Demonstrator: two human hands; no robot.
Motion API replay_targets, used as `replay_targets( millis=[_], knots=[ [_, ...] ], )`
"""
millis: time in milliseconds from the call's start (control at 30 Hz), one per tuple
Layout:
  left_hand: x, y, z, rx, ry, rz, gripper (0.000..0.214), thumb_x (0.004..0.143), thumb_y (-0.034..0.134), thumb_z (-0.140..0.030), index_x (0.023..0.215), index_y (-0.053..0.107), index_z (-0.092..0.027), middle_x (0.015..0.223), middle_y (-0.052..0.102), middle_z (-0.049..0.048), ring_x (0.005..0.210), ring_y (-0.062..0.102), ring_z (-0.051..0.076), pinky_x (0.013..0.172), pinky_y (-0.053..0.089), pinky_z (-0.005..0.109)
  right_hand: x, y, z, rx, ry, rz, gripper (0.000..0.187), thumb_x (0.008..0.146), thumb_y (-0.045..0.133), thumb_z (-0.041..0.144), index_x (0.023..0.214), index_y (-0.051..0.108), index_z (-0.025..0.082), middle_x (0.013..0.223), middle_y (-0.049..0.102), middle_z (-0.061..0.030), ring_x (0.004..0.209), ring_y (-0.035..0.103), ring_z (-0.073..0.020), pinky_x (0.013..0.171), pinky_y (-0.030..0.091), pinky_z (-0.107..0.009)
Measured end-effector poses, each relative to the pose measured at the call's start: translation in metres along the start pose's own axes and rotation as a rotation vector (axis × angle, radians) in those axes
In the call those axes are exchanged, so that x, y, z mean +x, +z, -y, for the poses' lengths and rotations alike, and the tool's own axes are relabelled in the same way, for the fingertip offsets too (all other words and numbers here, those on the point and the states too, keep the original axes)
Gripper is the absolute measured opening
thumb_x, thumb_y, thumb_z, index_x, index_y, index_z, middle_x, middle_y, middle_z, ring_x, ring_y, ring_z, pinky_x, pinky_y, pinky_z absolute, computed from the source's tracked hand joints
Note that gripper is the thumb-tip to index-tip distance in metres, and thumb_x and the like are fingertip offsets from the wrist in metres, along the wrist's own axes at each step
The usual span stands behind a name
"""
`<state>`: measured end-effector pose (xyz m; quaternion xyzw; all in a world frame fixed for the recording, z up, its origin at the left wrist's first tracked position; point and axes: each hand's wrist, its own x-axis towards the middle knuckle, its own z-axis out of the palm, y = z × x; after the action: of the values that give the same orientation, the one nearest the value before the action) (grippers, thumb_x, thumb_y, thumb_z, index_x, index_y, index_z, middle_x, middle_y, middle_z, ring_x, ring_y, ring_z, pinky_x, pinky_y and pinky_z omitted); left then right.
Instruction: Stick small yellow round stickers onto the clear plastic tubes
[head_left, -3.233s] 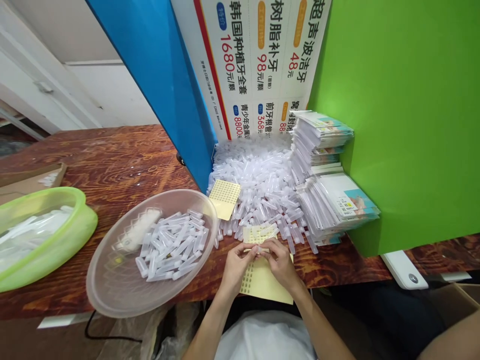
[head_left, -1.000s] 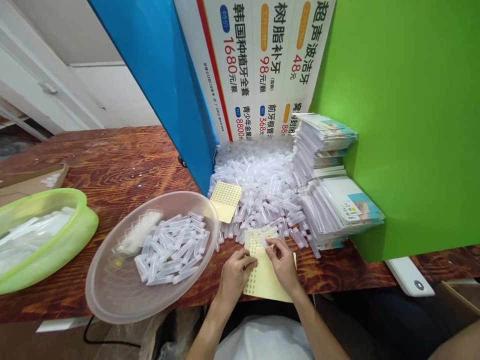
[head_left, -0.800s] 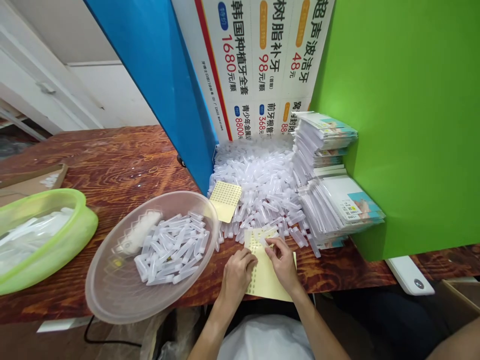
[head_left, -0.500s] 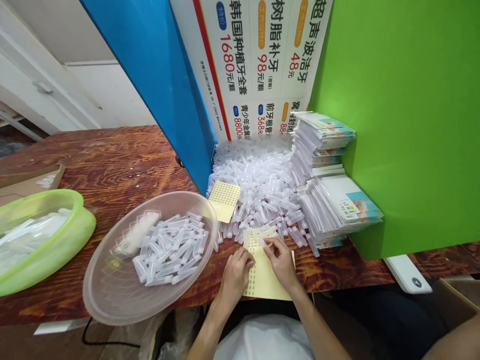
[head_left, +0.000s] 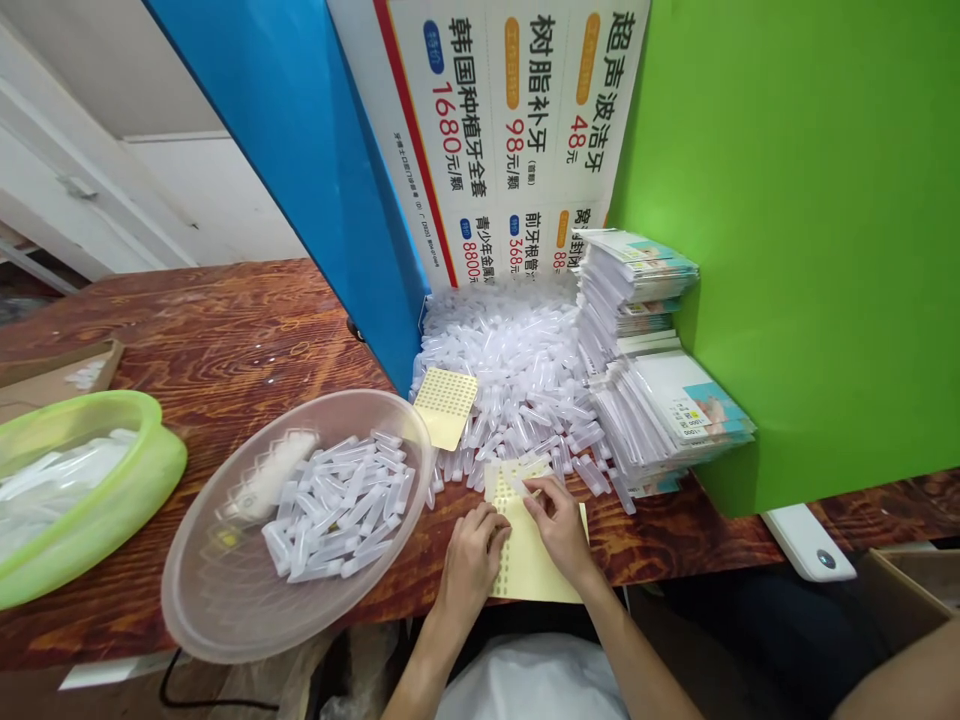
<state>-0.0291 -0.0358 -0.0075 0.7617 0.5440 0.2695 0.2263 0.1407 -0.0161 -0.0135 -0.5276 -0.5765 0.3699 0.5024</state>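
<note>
My left hand lies with curled fingers on the left edge of a yellow sticker sheet at the table's front edge; what it holds, if anything, is hidden. My right hand pinches thumb and forefinger at a small sticker near the top of that sheet. Just beyond the sheet a big pile of small clear plastic tubes lies against the boards. To the left, a clear plastic bowl holds several capped tubes.
A second sticker sheet leans on the bowl's rim and the pile. Stacks of printed cards stand right of the pile against a green board. A green bowl is far left. A blue board stands behind.
About three seconds ago both hands held a tube together above the sheet. Now the left hand rests on the sheet and the right hand pinches at its top. The view shifted slightly.
</note>
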Motion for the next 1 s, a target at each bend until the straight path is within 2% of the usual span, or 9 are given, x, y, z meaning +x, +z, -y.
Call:
replay_targets(
  millis=[200, 400, 533, 633, 733, 867, 1000],
  knots=[
    [0.001, 0.000, 0.003, -0.007, -0.008, 0.017, 0.017, 0.095, 0.044, -0.019, 0.085, 0.058, -0.020, 0.089, 0.063, 0.0058, 0.084, 0.061, 0.024, 0.077, 0.042, 0.037, 0.000, 0.001, 0.001, 0.004, 0.001, 0.003, 0.014, 0.090, 0.061, 0.022, 0.102, 0.068, 0.020, 0.091, 0.064, -0.0035, 0.073, 0.057, -0.0177, 0.068, 0.046, -0.028],
    [0.004, -0.005, 0.005, -0.119, -0.037, 0.008, 0.017, 0.096, 0.042, -0.021, 0.087, 0.057, -0.020, 0.088, 0.061, 0.0054, 0.083, 0.061, 0.023, 0.077, 0.046, 0.035, 0.003, 0.002, 0.003, -0.009, -0.014, 0.030, 0.014, 0.092, 0.059, 0.023, 0.103, 0.068, 0.021, 0.093, 0.064, -0.0040, 0.073, 0.057, -0.0178, 0.070, 0.047, -0.029],
    [0.006, -0.001, -0.004, 0.011, -0.083, -0.005, 0.013, 0.095, 0.049, -0.023, 0.087, 0.059, -0.020, 0.090, 0.063, 0.0057, 0.081, 0.062, 0.024, 0.077, 0.045, 0.036, 0.007, 0.002, 0.002, -0.023, -0.023, 0.044, 0.013, 0.092, 0.059, 0.023, 0.101, 0.068, 0.021, 0.094, 0.065, -0.0043, 0.075, 0.059, -0.0186, 0.070, 0.047, -0.029],
    [0.008, 0.004, -0.011, 0.129, -0.130, -0.018, 0.016, 0.095, 0.048, -0.020, 0.085, 0.060, -0.020, 0.088, 0.064, 0.0062, 0.079, 0.061, 0.024, 0.075, 0.044, 0.037, 0.008, 0.002, 0.000, -0.022, -0.030, 0.040, 0.012, 0.091, 0.060, 0.022, 0.100, 0.069, 0.021, 0.093, 0.066, -0.0039, 0.074, 0.059, -0.0185, 0.068, 0.046, -0.029],
    [0.009, 0.005, -0.014, 0.150, -0.153, -0.006, 0.016, 0.094, 0.047, -0.018, 0.086, 0.060, -0.019, 0.089, 0.064, 0.0069, 0.080, 0.061, 0.024, 0.076, 0.044, 0.038, 0.007, 0.003, 0.000, -0.019, -0.031, 0.018, 0.013, 0.090, 0.061, 0.022, 0.100, 0.069, 0.021, 0.091, 0.065, -0.0037, 0.074, 0.058, -0.0181, 0.068, 0.046, -0.028],
    [0.010, 0.002, -0.010, 0.057, -0.160, -0.009, 0.018, 0.094, 0.044, -0.020, 0.084, 0.059, -0.020, 0.087, 0.064, 0.0068, 0.080, 0.061, 0.024, 0.076, 0.044, 0.038, 0.007, 0.003, 0.002, -0.009, -0.027, 0.006, 0.013, 0.090, 0.061, 0.023, 0.099, 0.069, 0.020, 0.091, 0.066, -0.0039, 0.071, 0.058, -0.0177, 0.067, 0.047, -0.029],
    [0.012, -0.005, -0.010, -0.176, -0.199, -0.058, 0.020, 0.093, 0.046, -0.030, 0.079, 0.057, -0.021, 0.083, 0.062, 0.0051, 0.079, 0.061, 0.023, 0.074, 0.046, 0.035, 0.007, 0.002, 0.004, 0.004, -0.024, 0.043, 0.012, 0.091, 0.060, 0.024, 0.099, 0.068, 0.021, 0.092, 0.066, -0.0046, 0.075, 0.059, -0.0187, 0.069, 0.047, -0.030]
  ],
)
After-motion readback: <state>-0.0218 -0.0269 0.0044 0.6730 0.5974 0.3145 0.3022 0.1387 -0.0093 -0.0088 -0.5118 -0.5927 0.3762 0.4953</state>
